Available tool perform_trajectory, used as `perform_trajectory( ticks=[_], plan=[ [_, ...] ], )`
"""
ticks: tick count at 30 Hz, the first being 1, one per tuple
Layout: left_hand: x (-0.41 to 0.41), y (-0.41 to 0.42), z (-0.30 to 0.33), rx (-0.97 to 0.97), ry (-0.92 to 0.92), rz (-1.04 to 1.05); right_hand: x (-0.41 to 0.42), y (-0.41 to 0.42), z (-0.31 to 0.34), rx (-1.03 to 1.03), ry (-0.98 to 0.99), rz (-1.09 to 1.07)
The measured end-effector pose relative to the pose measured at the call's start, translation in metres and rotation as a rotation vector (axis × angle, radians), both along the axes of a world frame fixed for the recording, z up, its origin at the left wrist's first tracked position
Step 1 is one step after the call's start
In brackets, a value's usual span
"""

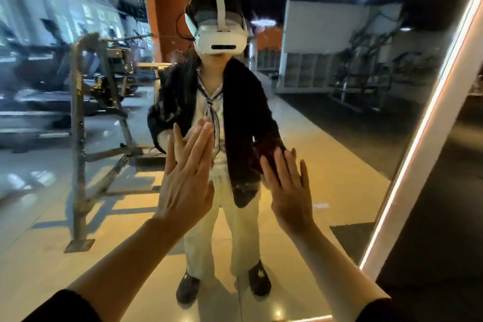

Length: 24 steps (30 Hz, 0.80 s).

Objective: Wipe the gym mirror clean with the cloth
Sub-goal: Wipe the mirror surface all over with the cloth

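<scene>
Against the gym mirror point(339, 151), which fills nearly the whole view up to its lit edge strip point(428, 123) at the right, both hands are raised with fingers straight. A dark red cloth point(266, 150) shows just above the right hand point(290, 188), apparently pressed flat to the glass under the fingers rather than pinched — how firmly, I cannot tell. The left hand point(187, 178) is spread and holds nothing; its fingertips meet their reflection. The risk, as I judge it, is that the bare palm leaves fresh smears, or the unpinched cloth slips down. Reflected gym machines point(99, 102) stand behind.
</scene>
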State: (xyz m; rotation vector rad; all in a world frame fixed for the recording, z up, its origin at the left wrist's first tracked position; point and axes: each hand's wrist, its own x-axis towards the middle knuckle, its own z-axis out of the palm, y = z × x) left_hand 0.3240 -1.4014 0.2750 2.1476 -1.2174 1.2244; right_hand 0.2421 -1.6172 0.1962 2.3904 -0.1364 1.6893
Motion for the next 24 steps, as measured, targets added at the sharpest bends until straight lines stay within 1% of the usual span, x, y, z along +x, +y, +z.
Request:
perform_trajectory(
  ticks=[3,4,5,6,7,10,11,12,15,20,24],
  plan=[
    [-0.007,-0.011,0.005,-0.009,-0.009,-0.030,-0.011,-0.023,0.008,0.366,-0.183,-0.098],
    [-0.008,-0.015,0.005,-0.010,-0.016,-0.040,-0.008,-0.020,0.013,0.469,-0.256,-0.115],
    [-0.010,-0.019,0.006,-0.006,-0.024,-0.051,-0.002,-0.011,0.020,0.526,-0.304,-0.113],
    [-0.011,-0.024,0.007,-0.001,-0.031,-0.062,0.005,0.001,0.025,0.519,-0.308,-0.085],
    [-0.013,-0.030,0.008,0.004,-0.033,-0.074,0.012,0.013,0.028,0.446,-0.268,-0.031],
    [-0.018,-0.049,0.012,-0.006,-0.054,-0.092,0.022,0.023,0.028,0.062,-0.102,0.116],
    [-0.021,-0.056,0.013,-0.009,-0.063,-0.100,0.020,0.014,0.030,-0.013,-0.074,0.133],
    [-0.023,-0.062,0.013,-0.011,-0.070,-0.112,0.016,0.002,0.031,-0.043,-0.057,0.140],
    [-0.029,-0.082,0.012,0.035,-0.082,-0.131,-0.005,-0.037,0.030,-0.012,-0.067,0.081],
    [-0.039,-0.112,0.010,0.127,-0.126,-0.138,-0.045,-0.113,0.022,0.214,-0.201,-0.075],
    [-0.053,-0.134,0.012,0.165,-0.159,-0.144,-0.065,-0.152,0.022,0.294,-0.295,-0.210]
  ],
)
